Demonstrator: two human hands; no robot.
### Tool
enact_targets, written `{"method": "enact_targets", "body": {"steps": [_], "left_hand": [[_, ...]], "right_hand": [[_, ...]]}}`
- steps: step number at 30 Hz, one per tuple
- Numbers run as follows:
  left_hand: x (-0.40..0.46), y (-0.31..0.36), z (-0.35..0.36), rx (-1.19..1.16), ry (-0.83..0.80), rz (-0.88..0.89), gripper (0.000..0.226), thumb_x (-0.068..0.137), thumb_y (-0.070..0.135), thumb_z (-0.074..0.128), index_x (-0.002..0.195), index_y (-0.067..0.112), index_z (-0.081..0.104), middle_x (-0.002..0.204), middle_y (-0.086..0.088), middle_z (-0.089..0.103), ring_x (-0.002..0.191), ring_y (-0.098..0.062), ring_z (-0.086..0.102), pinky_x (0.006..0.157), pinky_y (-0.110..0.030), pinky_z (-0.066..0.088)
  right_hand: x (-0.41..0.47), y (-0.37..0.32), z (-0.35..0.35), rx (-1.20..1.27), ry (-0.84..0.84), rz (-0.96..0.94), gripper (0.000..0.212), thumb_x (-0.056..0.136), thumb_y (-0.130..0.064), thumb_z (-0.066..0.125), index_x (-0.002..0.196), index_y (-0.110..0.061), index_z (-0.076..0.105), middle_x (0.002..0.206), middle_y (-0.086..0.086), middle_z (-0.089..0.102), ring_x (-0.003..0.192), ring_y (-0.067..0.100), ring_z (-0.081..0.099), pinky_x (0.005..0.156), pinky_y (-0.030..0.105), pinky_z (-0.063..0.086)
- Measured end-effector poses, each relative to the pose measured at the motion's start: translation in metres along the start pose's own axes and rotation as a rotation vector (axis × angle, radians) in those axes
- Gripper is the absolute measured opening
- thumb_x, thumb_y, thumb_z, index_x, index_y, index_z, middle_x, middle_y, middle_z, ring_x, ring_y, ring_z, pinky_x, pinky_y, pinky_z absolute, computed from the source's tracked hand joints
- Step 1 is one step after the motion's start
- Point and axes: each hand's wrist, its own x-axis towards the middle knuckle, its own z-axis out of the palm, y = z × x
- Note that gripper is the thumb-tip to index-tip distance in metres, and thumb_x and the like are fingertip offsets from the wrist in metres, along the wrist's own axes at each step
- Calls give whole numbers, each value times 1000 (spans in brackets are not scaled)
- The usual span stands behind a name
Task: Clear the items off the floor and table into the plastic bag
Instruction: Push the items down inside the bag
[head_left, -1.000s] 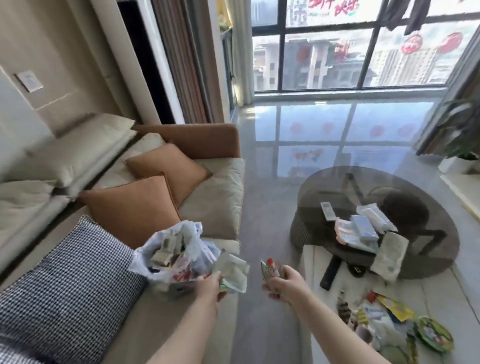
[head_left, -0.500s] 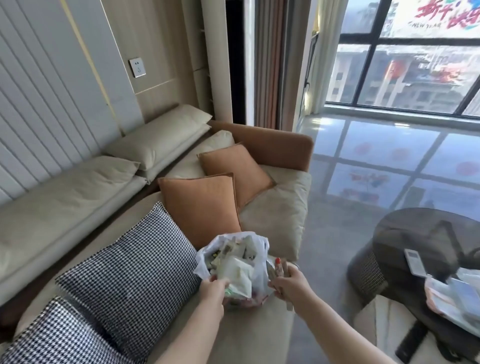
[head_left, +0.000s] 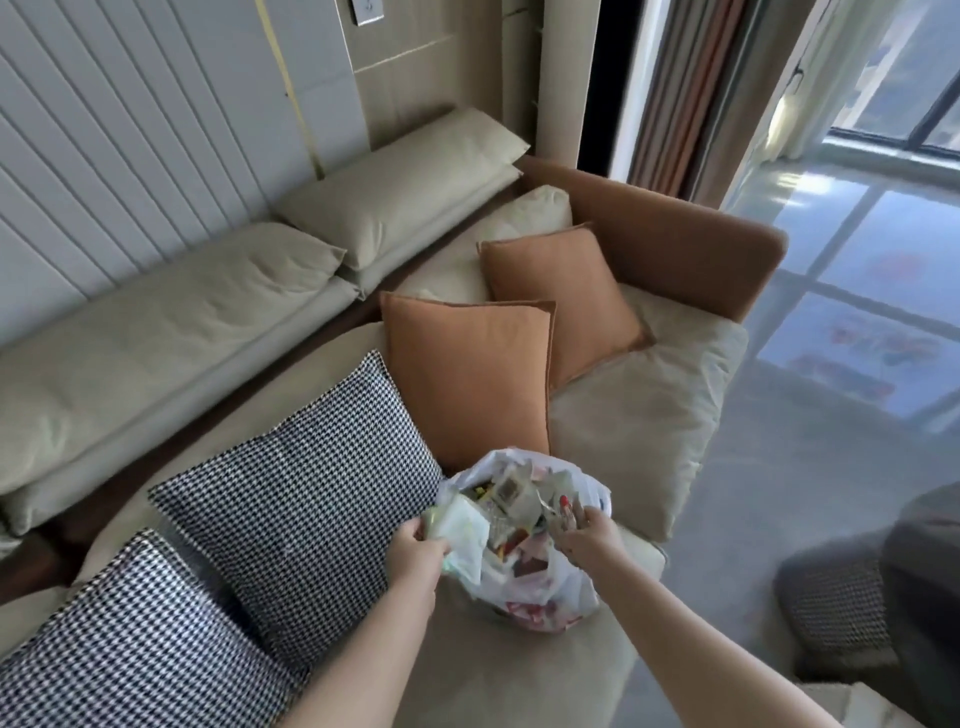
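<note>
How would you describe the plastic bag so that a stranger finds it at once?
Find the beige sofa. On its front seat edge, before the nearer orange cushion, stands the plastic bag. It alone is white, crinkled and stuffed with wrappers; both hands are at its mouth.

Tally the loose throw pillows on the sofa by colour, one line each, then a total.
Orange pillows: 2
Black-and-white houndstooth pillows: 2
Total: 4

Checked cushion (head_left: 311, 499) and orange cushion (head_left: 467, 384) crowd the plastic bag (head_left: 524, 587); right side open.
</note>
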Motion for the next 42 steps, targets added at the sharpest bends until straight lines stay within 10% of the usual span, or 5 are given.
{"method": "enact_targets", "body": {"steps": [10,15,28,34,42], "left_hand": [[81,-15,100,215,-1,-168,45,85,6,60,128,12,51,123,-8,61,108,-26,60,93,-36,50],[94,-27,117,366,-68,-175,42,90,13,58,131,17,48,128,-1,57,111,-22,58,92,-30,48],[133,-10,100,1005,281,106,54,89,29,61,138,30,41,151,0,33,135,-23,33,106,-43,35],[140,-30,106,715,163,-195,78,94,11,52,153,24,2,156,-13,18,123,-30,52,92,-43,52],[120,3,86,518,120,40,18,96,26,51,100,8,54,88,-2,54,72,-18,50,56,-27,36]], "right_hand": [[125,-16,29,-212,-46,56,13,85,-4,45,94,-7,53,67,3,50,53,13,48,33,17,34],[138,0,41,-366,-186,59,32,93,-27,49,124,-18,48,105,2,63,88,19,61,74,31,53],[181,-1,-14,-968,19,-288,59,93,-21,47,148,-26,24,156,-2,22,147,23,6,117,41,16],[190,24,-19,-627,-122,5,77,95,-23,52,152,-24,1,156,16,12,129,35,42,88,35,45],[160,6,-35,-416,-30,-118,56,90,-13,60,141,-17,39,133,9,51,95,18,52,73,23,38]]}}
